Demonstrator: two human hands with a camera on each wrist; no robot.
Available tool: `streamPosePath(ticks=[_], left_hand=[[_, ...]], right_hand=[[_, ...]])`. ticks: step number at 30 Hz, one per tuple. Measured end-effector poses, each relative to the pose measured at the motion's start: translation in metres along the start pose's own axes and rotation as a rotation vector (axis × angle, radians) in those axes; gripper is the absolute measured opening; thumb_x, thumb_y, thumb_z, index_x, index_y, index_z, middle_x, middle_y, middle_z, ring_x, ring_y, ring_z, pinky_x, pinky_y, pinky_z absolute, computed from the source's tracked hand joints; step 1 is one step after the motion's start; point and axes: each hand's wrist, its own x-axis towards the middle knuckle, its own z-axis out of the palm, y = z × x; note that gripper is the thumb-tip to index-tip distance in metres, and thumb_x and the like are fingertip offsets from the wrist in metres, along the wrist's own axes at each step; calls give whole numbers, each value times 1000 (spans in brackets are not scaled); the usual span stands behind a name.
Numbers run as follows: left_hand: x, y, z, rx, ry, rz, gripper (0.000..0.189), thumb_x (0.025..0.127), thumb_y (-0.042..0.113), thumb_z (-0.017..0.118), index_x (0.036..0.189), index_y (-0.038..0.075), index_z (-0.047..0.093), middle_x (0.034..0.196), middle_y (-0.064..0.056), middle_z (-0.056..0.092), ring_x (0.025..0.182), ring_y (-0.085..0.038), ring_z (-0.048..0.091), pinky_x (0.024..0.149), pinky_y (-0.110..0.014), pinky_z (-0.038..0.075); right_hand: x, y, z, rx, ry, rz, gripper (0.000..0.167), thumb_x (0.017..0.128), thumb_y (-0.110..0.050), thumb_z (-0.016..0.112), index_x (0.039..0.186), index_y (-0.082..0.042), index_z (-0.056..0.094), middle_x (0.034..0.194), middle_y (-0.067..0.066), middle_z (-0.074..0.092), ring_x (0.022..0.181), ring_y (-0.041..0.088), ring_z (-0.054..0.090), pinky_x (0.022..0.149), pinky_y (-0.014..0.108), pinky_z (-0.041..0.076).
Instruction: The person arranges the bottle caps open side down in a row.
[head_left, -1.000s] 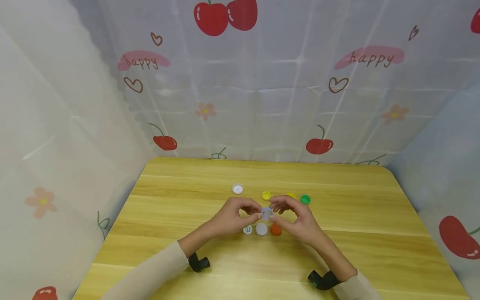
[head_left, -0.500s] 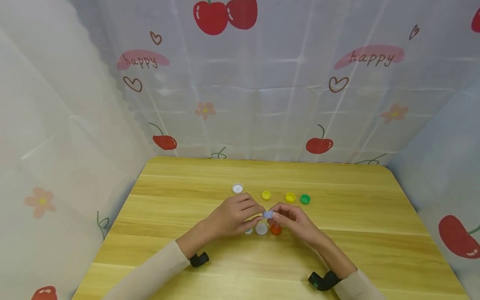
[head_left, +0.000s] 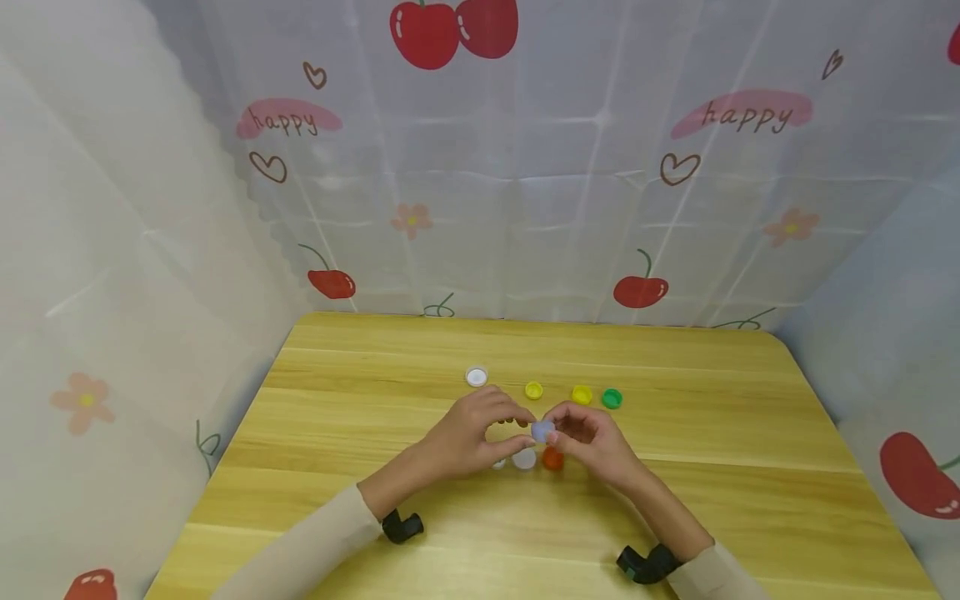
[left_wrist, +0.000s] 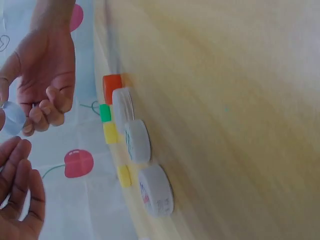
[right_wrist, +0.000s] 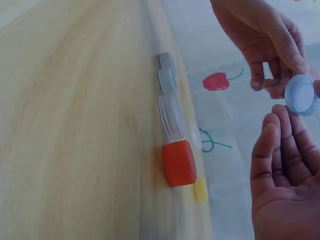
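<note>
My right hand (head_left: 588,442) pinches a pale blue bottle cap (head_left: 543,431) between thumb and fingers, above the table. In the right wrist view the hollow side of this cap (right_wrist: 300,95) shows. My left hand (head_left: 468,429) faces it from the left, thumb and forefinger spread, their tips right at the cap's edge. Below the hands, an orange cap (head_left: 553,459), a greyish-white cap (head_left: 524,459) and a smaller white cap (head_left: 498,464) stand in a row, the last partly hidden by the left hand.
Farther back on the wooden table (head_left: 375,358) lie a white cap (head_left: 476,377), two yellow caps, one yellow cap (head_left: 533,390) left of the other yellow cap (head_left: 581,395), and a green cap (head_left: 612,398). Cherry-printed curtains (head_left: 510,233) enclose the table's back and sides.
The pale blue cap has been turned and moved slightly right in my right hand. My left fingers, pinching its left edge half a second ago, have spread apart.
</note>
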Motion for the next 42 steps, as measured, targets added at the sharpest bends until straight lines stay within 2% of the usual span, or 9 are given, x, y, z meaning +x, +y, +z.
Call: streamPosePath(ticks=[3,6,13,19,23,27,30,35,42], left_hand=[[-3,2,2,-143,3,-127,23,97,32,83,117,22,79,108,9,78,97,-11,65,85,-20,57],[-5,4,2,-207,14,-175,24,96,30,84,118,22,79,108,9,78,96,-13,66,84,-22,58],[-4,5,1,-193,46,-156,24,96,26,84,119,21,78,110,7,80,98,-14,68,84,-24,60],[-3,4,5,-150,21,-124,25,96,28,84,119,21,79,112,8,80,100,-13,68,87,-23,59],[0,8,13,-87,-38,-136,26,96,32,84,120,22,80,112,10,80,101,-13,69,90,-21,57],[6,13,26,-2,-134,-206,26,101,38,78,123,24,78,115,12,79,106,-8,67,92,-19,55],[17,16,38,83,-213,-236,29,104,44,71,126,26,77,119,13,78,112,-7,66,96,-22,56],[33,18,54,203,-297,-221,28,104,44,71,125,26,77,126,11,77,117,-11,66,102,-29,56],[42,24,75,239,-414,-287,29,101,48,74,119,26,80,120,10,77,104,-10,64,89,-24,53]], right_hand=[[-2,-5,2,-67,45,-42,17,99,2,72,113,-8,71,106,0,73,90,14,67,84,26,59],[-2,-7,5,-128,69,-113,27,94,4,77,115,-12,73,106,3,75,88,13,65,76,27,56],[0,-5,5,-215,90,-288,39,88,9,81,120,-14,74,108,2,77,86,10,65,65,31,51],[-4,-9,3,-337,101,-316,42,87,4,86,122,-16,74,110,-1,76,88,17,65,67,29,53],[-12,-13,-4,-437,92,-279,41,88,-3,88,122,-19,74,112,-5,76,90,19,65,69,28,54],[-21,-13,-14,-536,71,-162,38,90,-11,88,122,-24,72,112,-12,74,94,18,65,73,28,55],[-28,-9,-24,-610,64,-98,37,90,-13,88,121,-25,70,110,-15,73,95,15,66,76,26,54],[-37,-3,-37,-675,54,-29,37,90,-14,89,118,-27,70,110,-17,72,95,11,66,79,25,55],[-45,0,-45,-733,5,62,30,90,-19,88,114,-27,72,111,-16,71,99,11,66,86,31,58]])
